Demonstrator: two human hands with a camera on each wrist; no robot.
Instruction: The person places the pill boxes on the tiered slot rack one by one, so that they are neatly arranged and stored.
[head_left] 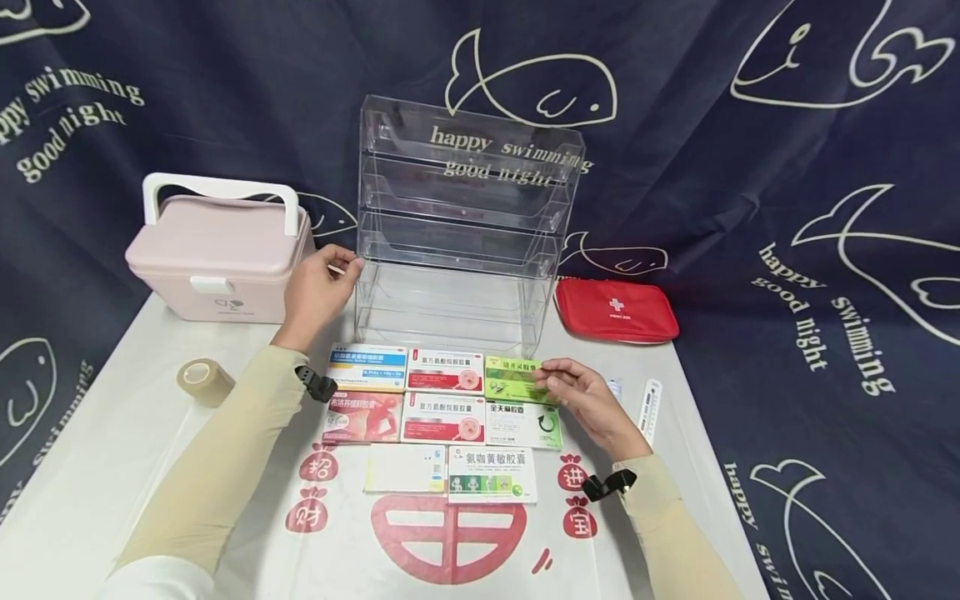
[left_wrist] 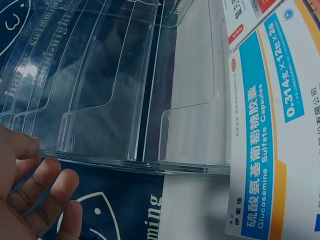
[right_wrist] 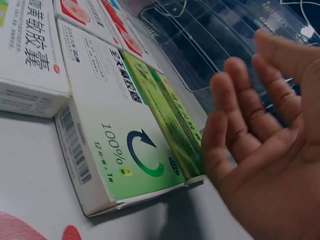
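"What does the left hand [head_left: 318, 292] have?"

"It pinches the left side of the transparent rack [head_left: 465, 265] between thumb and forefinger, the other fingers loosely bent."

"And where is the rack?"

"Upright by the far edge of the white table [head_left: 75, 492], about midway between the two far corners, its tiers facing the person."

"The right hand [head_left: 585, 404]?"

"It holds nothing. Its fingers are relaxed, a little apart, over the right end of the green box [head_left: 506, 382]; I can't tell whether they touch it."

"How do the boxes lie?"

"Flat, in three rows in front of the rack. The far row, going from the table's left edge towards its right, has a blue-and-white box [head_left: 367, 368], a red-and-white box [head_left: 445, 371] and the green one. The middle row has a pink box [head_left: 362, 417], a second red-and-white box [head_left: 442, 418] and a white-and-green box [head_left: 522, 426] with a curved arrow. The row closest to the near edge has two: a pale box [head_left: 401, 468] and a white box [head_left: 491, 475] with small pictures."

"What sits at the far corners?"

"A pink case [head_left: 217, 250] at the left one, a red first-aid pouch [head_left: 617, 311] at the right."

"And along the sides?"

"A roll of tape [head_left: 204, 382] near the left edge, a slim white strip [head_left: 649, 412] near the right. Behind everything hangs a dark blue curtain [head_left: 675, 167] with fish outlines."
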